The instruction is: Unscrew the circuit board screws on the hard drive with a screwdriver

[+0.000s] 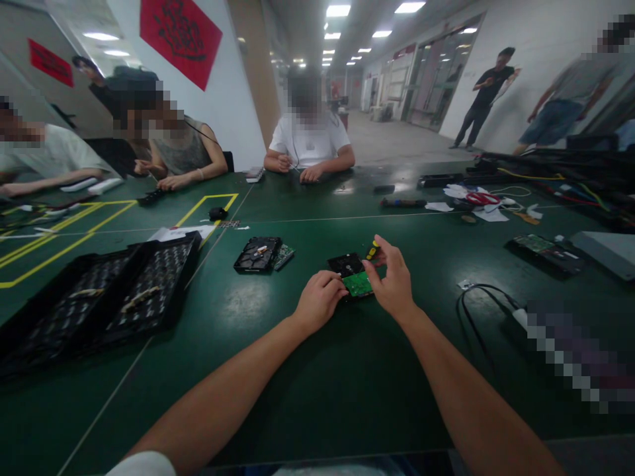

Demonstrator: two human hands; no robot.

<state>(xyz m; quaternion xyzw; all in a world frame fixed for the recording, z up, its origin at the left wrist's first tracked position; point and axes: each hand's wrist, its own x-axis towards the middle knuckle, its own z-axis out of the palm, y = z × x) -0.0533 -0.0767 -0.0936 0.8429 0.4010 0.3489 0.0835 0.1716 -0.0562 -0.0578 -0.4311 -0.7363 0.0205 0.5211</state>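
Note:
In the middle of the green table lies a hard drive point(346, 264), its black body showing behind a green circuit board point(358, 285). My left hand point(320, 301) grips the near left side of the drive, fingertips at the board's edge. A small black-and-yellow screwdriver point(373, 250) is held between the thumb and fingers of my right hand point(391, 281), above the drive's right side. Its tip is hidden or too small to make out. To the left sits another black hard drive point(256, 254) with a loose circuit board point(284, 257) beside it.
A black compartmented tray point(169, 277) stands at left. On the right are a drive with exposed board point(546, 253), a grey metal box point(608, 251) and a black cable point(461, 311). A screwdriver point(403, 203) and paper scraps lie farther back. People sit across the table.

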